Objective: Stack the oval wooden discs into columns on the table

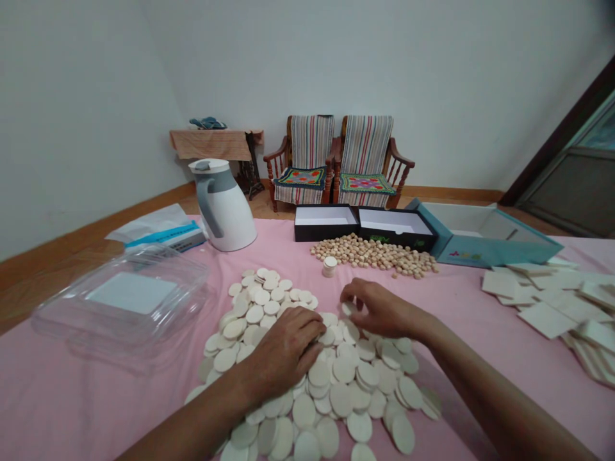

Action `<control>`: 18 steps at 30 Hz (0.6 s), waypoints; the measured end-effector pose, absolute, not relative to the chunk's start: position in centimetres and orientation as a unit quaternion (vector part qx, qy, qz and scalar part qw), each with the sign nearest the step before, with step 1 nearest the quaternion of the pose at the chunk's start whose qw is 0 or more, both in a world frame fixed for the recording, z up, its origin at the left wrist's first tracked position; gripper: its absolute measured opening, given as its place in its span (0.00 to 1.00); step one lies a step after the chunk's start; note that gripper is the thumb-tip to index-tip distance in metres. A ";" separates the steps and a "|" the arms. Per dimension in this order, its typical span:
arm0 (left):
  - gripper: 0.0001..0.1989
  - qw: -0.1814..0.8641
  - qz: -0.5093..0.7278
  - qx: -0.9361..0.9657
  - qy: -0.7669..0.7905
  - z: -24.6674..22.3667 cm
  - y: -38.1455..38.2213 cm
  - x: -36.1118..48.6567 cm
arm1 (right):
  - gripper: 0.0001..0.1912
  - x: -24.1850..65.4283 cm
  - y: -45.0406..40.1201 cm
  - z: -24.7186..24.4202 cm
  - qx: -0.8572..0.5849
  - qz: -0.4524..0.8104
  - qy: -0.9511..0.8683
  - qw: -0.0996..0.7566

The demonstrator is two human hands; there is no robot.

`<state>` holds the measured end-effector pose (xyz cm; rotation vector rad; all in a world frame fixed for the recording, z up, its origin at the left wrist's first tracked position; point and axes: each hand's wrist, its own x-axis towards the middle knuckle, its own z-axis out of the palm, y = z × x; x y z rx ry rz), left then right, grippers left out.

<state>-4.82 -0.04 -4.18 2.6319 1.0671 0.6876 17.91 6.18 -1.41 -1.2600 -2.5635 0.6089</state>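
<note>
A wide heap of pale round discs (342, 398), seemingly wood, spreads over the pink cloth in front of me. My left hand (289, 344) rests on the heap, its fingers curled downward; whatever is under the fingertips is hidden. Over the heap's far right edge, my right hand (377, 308) is bent in a pinch around one pale disc (349, 308), partly covered by the fingers. Just beyond the two hands stands a short, neat stack of similar discs (329, 266).
Small wooden beads (375, 254) lie before two black boxes (327, 233) and a blue box (473, 251). Square wooden pieces (552, 314) are piled at right. At left are a white jug (230, 214), a clear plastic container (129, 294) and a blue-white packet (166, 238).
</note>
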 end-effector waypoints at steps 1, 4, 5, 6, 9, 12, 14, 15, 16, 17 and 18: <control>0.09 0.110 0.236 0.895 0.362 -4.2 -0.1 -4.8 | 0.10 17.9 7.1 -1.7 -0.459 0.180 -0.859 0.138; 0.09 0.112 0.237 0.895 0.360 -4.1 -0.1 -4.8 | 0.10 17.6 10.1 -2.6 -0.549 0.093 -0.814 0.167; 0.09 0.113 0.236 0.895 0.360 -4.2 -0.1 -4.8 | 0.10 17.5 10.9 -2.9 -0.565 0.075 -0.806 0.160; 0.09 0.114 0.236 0.895 0.360 -4.2 -0.1 -4.8 | 0.09 17.3 11.5 -3.1 -0.578 0.063 -0.800 0.151; 0.10 0.116 0.235 0.895 0.361 -4.4 0.0 -4.9 | 0.09 16.6 12.5 -3.9 -0.594 0.045 -0.793 0.124; 0.10 0.119 0.233 0.894 0.363 -4.4 -0.1 -4.9 | 0.10 16.3 12.7 -4.4 -0.600 0.044 -0.792 0.106; 0.09 0.124 0.229 0.894 0.366 -4.2 -0.1 -4.9 | 0.10 16.3 12.6 -4.5 -0.598 0.049 -0.792 0.110; 0.09 0.126 0.226 0.894 0.367 -4.1 -0.1 -4.8 | 0.11 16.3 12.6 -4.4 -0.593 0.053 -0.794 0.124; 0.09 0.128 0.224 0.894 0.367 -4.1 -0.1 -4.8 | 0.12 16.2 12.6 -4.3 -0.583 0.057 -0.798 0.143; 0.09 0.128 0.224 0.894 0.366 -4.0 -0.1 -4.8 | 0.12 16.1 12.5 -4.0 -0.571 0.058 -0.803 0.164; 0.09 0.128 0.225 0.894 0.366 -4.0 -0.1 -4.8 | 0.13 15.8 12.4 -3.8 -0.559 0.057 -0.807 0.182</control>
